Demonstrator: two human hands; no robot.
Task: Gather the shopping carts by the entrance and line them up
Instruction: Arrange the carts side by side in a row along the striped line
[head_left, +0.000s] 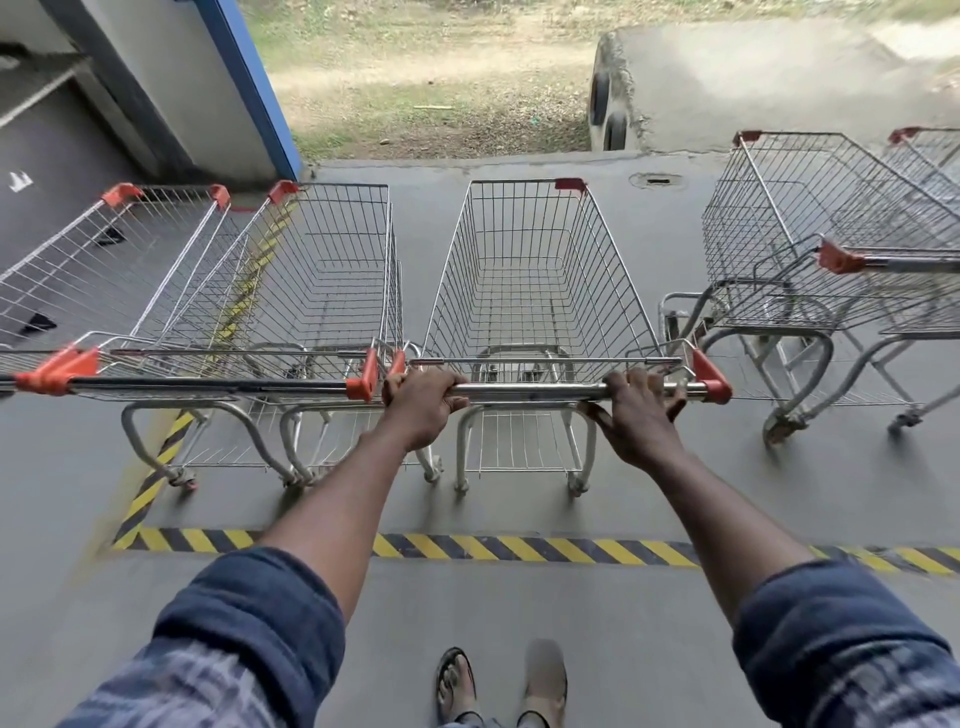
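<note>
Tape (519, 548): yellow-black stripes across the floor, with a second strip running up the left
Drain (657, 181): in the floor, near its far edge
Wall (249, 78): blue-edged, far left
Grass (415, 78): patchy, beyond the floor

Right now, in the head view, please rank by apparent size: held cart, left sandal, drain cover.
1. Held cart
2. Left sandal
3. Drain cover
The sandal is nearer the camera, so true sizes may differ.
</note>
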